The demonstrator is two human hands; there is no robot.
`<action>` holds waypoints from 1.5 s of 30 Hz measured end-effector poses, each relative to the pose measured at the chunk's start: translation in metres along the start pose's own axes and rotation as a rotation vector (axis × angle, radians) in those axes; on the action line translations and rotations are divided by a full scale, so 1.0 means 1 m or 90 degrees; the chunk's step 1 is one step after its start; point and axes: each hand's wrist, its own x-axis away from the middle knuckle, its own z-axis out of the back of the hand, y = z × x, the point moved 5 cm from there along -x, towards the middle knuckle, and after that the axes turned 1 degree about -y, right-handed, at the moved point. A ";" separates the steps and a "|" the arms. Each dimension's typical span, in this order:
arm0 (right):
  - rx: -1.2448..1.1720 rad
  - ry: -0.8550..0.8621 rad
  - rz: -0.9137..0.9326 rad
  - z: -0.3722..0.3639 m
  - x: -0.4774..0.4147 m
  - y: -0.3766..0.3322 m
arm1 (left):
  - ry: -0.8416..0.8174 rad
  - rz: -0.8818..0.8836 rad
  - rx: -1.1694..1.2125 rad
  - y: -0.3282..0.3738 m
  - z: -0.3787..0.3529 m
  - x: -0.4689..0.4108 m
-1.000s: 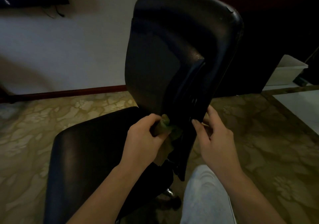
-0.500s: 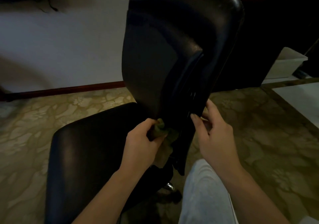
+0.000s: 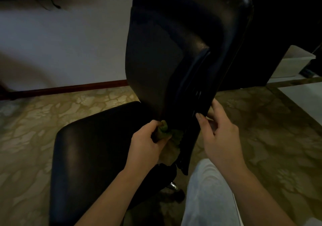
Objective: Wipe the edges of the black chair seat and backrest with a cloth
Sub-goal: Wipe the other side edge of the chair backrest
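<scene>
The black chair's backrest (image 3: 174, 39) rises in the middle of the head view, seen from behind, with its black seat (image 3: 90, 149) spreading out at lower left. My left hand (image 3: 148, 144) grips a bunched green cloth (image 3: 164, 131) and holds it against the backrest's lower edge, where it meets the seat. My right hand (image 3: 221, 135) holds the lower right edge of the backrest, fingertips curled onto the black rear spine. Part of the cloth hangs down under my left hand.
Patterned beige carpet (image 3: 261, 138) covers the floor around the chair. A white wall with a red-brown skirting board (image 3: 69, 88) runs behind. A white plastic box (image 3: 294, 60) stands at the far right beside dark furniture. My light-trousered knee (image 3: 209, 191) is just under the backrest.
The cloth in my left hand has slid slightly down and left along the backrest's lower edge. My right hand keeps its hold on the right edge.
</scene>
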 end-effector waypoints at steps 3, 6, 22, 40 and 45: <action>-0.012 -0.002 0.000 -0.001 0.001 -0.001 | 0.013 0.010 0.006 -0.004 0.001 0.007; -0.010 -0.001 -0.001 -0.002 0.000 0.001 | 0.041 -0.047 0.018 0.015 0.005 0.001; -0.007 -0.001 0.001 -0.002 0.001 -0.002 | -0.070 0.001 -0.118 -0.008 0.017 -0.006; -0.009 0.001 -0.008 -0.002 0.001 0.000 | -0.016 0.025 -0.124 -0.026 0.006 0.007; -0.006 0.007 -0.006 -0.003 0.001 0.000 | 0.071 -0.132 -0.155 -0.005 0.012 0.005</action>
